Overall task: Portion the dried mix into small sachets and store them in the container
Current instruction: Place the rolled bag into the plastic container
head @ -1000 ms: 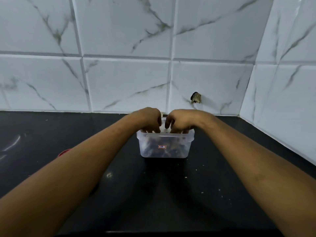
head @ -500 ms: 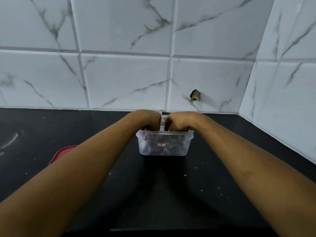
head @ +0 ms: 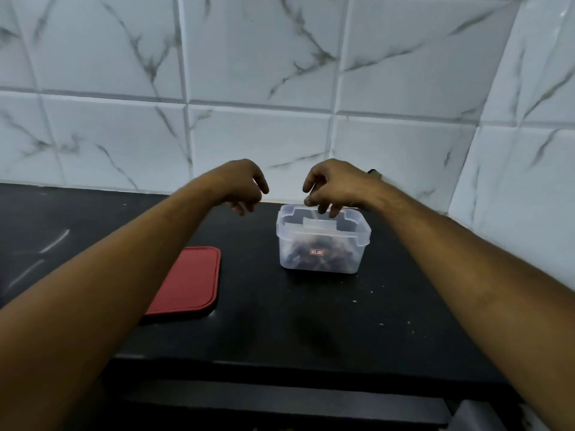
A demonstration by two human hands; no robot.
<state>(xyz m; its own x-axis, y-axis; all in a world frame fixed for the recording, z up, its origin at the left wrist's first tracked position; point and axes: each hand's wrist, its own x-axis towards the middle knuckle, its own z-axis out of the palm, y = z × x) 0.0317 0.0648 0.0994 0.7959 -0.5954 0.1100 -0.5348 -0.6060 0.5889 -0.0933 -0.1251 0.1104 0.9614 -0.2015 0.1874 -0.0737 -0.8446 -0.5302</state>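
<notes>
A clear plastic container [head: 323,259] stands uncovered on the black counter, with dark dried mix and clear sachets [head: 317,224] inside. My right hand [head: 334,186] hovers over its far rim, fingers curled down and empty, tips just above the top sachet. My left hand [head: 241,186] hangs in the air to the left of the container, fingers loosely apart, holding nothing. A red lid [head: 189,283] lies flat on the counter to the left, partly under my left forearm.
The black counter [head: 311,321] carries a few pale crumbs at the right. White marble tiles [head: 264,141] close the back, and a side wall [head: 529,197] closes the right. The counter's front edge runs below my arms.
Both hands have lifted out of the container and drawn apart, the left moving left. The view has shifted, so the red lid now shows fully.
</notes>
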